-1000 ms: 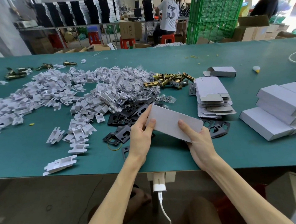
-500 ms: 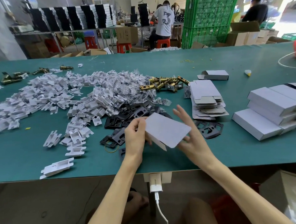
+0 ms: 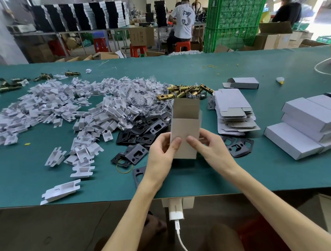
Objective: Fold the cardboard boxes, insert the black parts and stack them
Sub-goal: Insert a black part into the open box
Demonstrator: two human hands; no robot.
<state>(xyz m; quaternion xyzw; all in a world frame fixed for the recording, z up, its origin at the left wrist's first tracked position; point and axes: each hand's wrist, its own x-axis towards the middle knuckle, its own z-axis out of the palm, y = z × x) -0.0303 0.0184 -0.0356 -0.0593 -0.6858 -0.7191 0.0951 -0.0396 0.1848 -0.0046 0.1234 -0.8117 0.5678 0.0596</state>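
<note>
A small cardboard box (image 3: 185,124) stands upright over the green table (image 3: 178,72), opened into a tube with its top flap raised. My left hand (image 3: 162,151) grips its lower left side, thumb on the front face. My right hand (image 3: 208,148) grips the lower right side, thumb on the front. Black metal parts (image 3: 142,133) lie in a heap just behind and left of the box; two more black plates (image 3: 236,147) lie right of my right hand. Flat box blanks (image 3: 233,111) are stacked to the right. Folded white boxes (image 3: 309,124) are stacked at the far right.
A wide pile of white plastic inserts (image 3: 57,108) covers the left half of the table. Brass latch parts (image 3: 186,91) lie behind the box. One folded box (image 3: 242,83) lies further back. People work at benches beyond the table, beside green crates (image 3: 234,19).
The flat blank, held slanting between both hands, has been turned upright and opened into a tube. Both hands have shifted to its lower end.
</note>
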